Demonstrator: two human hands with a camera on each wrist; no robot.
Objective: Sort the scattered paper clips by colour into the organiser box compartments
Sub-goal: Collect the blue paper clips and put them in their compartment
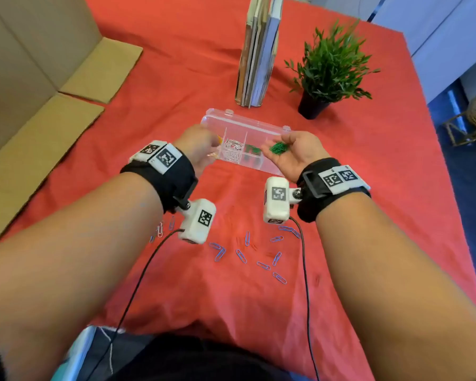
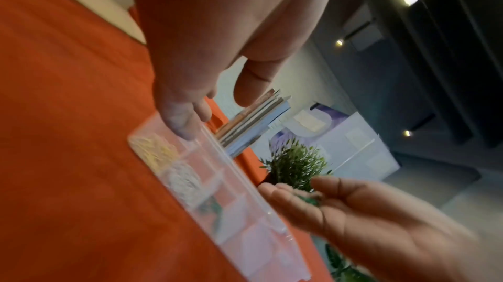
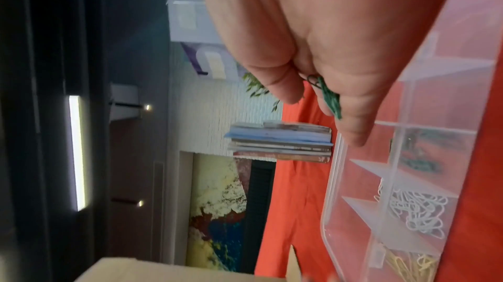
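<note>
A clear organiser box (image 1: 272, 130) lies open on the red cloth. Its compartments hold yellow clips (image 3: 408, 265), white clips (image 1: 234, 146) and a few green clips (image 1: 252, 150). My right hand (image 1: 283, 149) is palm-up over the box's right part, fingers cupped round a clump of green paper clips (image 1: 277, 147); the right wrist view shows the green clips (image 3: 330, 99) between thumb and fingers. My left hand (image 1: 204, 145) hovers over the box's left end, and its fingers (image 2: 185, 123) hang relaxed and hold nothing. Several blue clips (image 1: 242, 255) lie scattered near me.
Upright books (image 1: 259, 50) and a small potted plant (image 1: 330, 70) stand behind the box. A cardboard box (image 1: 39, 78) with open flaps is at the left. Wrist-camera cables (image 1: 305, 270) trail over the cloth among the blue clips.
</note>
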